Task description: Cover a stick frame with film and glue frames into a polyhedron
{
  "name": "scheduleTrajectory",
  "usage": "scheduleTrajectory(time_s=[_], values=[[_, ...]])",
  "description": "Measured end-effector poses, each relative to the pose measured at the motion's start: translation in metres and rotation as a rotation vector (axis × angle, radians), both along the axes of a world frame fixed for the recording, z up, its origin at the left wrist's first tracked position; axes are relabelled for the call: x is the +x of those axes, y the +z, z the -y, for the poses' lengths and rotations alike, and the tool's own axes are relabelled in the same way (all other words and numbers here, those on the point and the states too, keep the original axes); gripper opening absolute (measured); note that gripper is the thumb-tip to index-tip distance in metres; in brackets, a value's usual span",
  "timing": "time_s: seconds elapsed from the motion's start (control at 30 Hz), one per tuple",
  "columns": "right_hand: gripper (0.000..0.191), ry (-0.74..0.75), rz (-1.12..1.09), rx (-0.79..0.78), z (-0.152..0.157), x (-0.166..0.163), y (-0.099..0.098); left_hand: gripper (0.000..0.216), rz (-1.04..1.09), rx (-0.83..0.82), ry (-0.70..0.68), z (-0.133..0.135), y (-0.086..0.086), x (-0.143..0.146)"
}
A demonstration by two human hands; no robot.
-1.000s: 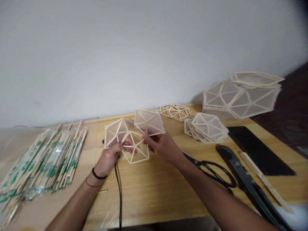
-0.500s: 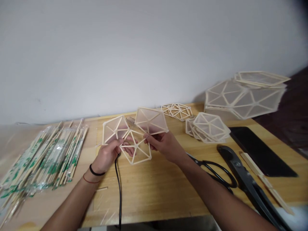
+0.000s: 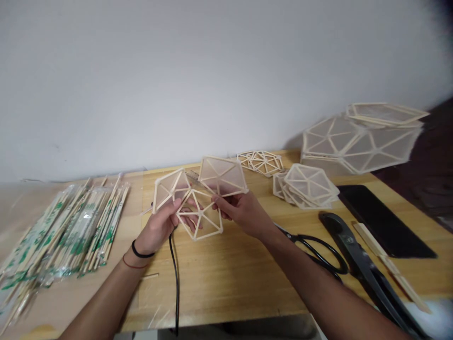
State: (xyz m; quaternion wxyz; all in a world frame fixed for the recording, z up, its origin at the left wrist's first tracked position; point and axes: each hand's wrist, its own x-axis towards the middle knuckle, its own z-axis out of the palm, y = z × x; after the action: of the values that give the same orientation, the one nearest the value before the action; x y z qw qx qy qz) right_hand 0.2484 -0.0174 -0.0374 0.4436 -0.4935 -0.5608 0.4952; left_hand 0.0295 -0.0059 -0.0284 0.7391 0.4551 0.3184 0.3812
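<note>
Over the table I hold a cluster of pentagon frames made from thin wooden sticks. The bare frame in front has spokes meeting at its centre, and my left hand's fingers show through it. A left panel, covered in translucent sheet, sits by my left hand, whose thumb presses near where it meets the bare frame. In my right hand, thumb and fingers pinch the lower edge of a covered right panel, beside the bare frame. Whether all three are joined I cannot tell.
Bagged sticks lie at left. A black cable runs below my left hand. At right are stacked covered panels, bare frames, a larger panel structure, scissors, a black-handled tool and a black slab.
The left panel has shifted slightly right and turned a little. My left thumb has moved up along the frame's edge. My right hand keeps its pinch almost unmoved.
</note>
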Motion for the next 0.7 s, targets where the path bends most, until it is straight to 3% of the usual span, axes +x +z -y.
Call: scheduleTrajectory(time_s=[0.33, 0.7], values=[[0.043, -0.01, 0.038, -0.026, 0.0008, 0.0004, -0.0004, 0.041, 0.005, -0.016, -0.045, 0.0013, -0.0027, -0.0028], [0.031, -0.017, 0.008, -0.011, 0.0009, -0.0009, -0.0005, 0.04, -0.129, 0.029, -0.085, 0.0016, 0.0, -0.0018]])
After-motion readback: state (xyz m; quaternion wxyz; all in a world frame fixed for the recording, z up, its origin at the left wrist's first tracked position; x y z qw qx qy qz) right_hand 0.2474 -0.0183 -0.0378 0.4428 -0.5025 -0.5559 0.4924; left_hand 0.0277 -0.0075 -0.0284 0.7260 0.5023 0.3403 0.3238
